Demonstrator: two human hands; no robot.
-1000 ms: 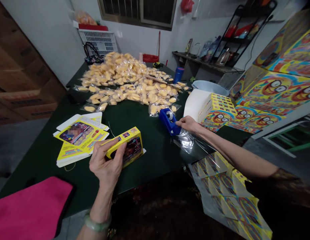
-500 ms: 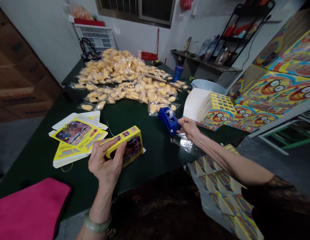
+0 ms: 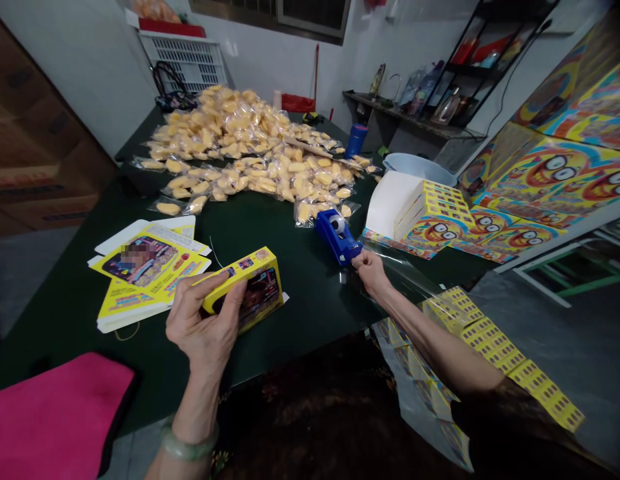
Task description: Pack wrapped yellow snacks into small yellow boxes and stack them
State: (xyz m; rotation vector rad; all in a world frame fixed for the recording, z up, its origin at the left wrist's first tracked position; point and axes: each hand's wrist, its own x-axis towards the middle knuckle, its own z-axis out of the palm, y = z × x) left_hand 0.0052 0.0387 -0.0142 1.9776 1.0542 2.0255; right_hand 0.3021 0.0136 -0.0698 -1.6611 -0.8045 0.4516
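My left hand (image 3: 203, 327) grips the near end of a small yellow printed box (image 3: 247, 293) that rests on the dark green table (image 3: 300, 300). My right hand (image 3: 370, 270) is pinched closed just in front of the blue tape dispenser (image 3: 337, 237), on what looks like a strip of clear tape drawn from it. Flat unfolded yellow cartons (image 3: 145, 270) lie to the left of the box.
A large heap of yellow snacks in clear bags (image 3: 250, 150) covers the far half of the table. Yellow printed boxes (image 3: 430, 217) stand at the right, with more (image 3: 490, 347) below the table edge. A pink cloth (image 3: 50, 417) lies at the near left. A blue cup (image 3: 357, 140) stands beyond the heap.
My right hand has drawn back from the tape dispenser toward me, fingers pinched. My left hand and the yellow box have stayed in place.
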